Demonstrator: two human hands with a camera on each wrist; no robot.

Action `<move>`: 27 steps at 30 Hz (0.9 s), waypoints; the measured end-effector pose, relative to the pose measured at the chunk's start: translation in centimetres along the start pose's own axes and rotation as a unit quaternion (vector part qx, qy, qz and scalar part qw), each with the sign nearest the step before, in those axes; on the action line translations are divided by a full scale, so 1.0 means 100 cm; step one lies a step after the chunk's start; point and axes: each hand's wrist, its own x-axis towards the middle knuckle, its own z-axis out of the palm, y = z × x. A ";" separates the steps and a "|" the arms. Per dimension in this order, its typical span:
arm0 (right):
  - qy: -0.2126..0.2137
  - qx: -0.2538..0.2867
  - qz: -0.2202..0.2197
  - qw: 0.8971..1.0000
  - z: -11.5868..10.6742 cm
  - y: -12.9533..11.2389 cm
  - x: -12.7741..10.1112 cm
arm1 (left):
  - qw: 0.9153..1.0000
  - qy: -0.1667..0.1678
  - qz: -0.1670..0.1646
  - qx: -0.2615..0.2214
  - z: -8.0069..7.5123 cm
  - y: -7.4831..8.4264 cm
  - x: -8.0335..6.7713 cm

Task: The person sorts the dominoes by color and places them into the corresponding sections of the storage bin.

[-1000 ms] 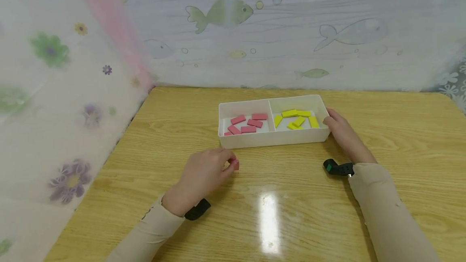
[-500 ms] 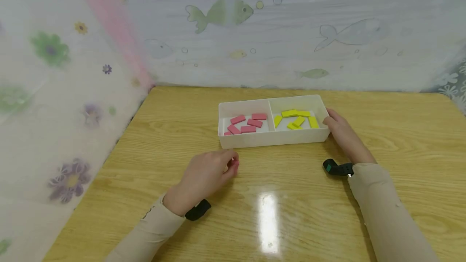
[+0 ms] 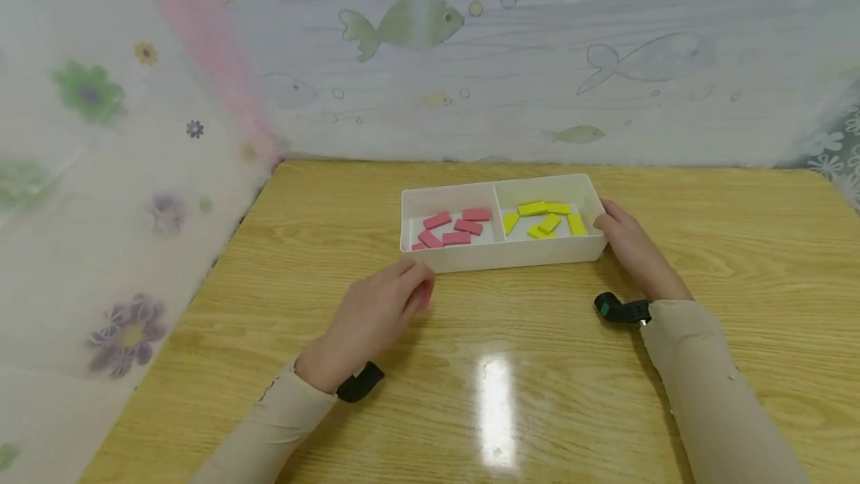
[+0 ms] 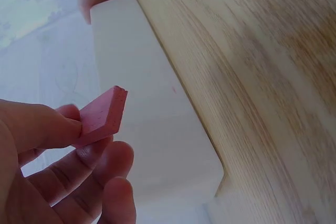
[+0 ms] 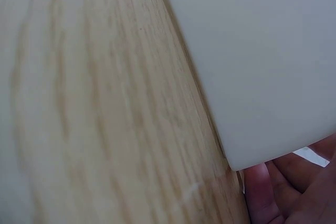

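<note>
Between the thumb and fingers of my left hand (image 3: 372, 320) a pink rectangular block (image 4: 102, 114) is pinched. That hand is just in front of the near left corner of a white two-part box (image 3: 517, 254). Several pink blocks (image 3: 457, 238) lie scattered in the box's left compartment, and several yellow blocks (image 3: 532, 208) in its right one. My right hand (image 3: 638, 252) grips the right end of the box, thumb by the near corner. In the right wrist view its fingers (image 5: 260, 187) show below the box's edge; the rest is partly cut off.
The box stands on a wood-grain table (image 3: 537, 349) that reaches back to a wall covering (image 3: 416, 118) with printed fish. A flowered sheet (image 3: 134, 245) runs along the table's left side. A black strap (image 3: 359, 382) sits on the left wrist.
My left hand has moved slightly up and left, closer to the box, and the pink block has turned in its fingers. The right hand and the box stay in place.
</note>
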 end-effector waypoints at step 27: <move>0.003 -0.005 -0.004 1.000 0.001 0.002 0.001 | 0.989 0.044 0.078 -0.114 0.001 -0.018 0.006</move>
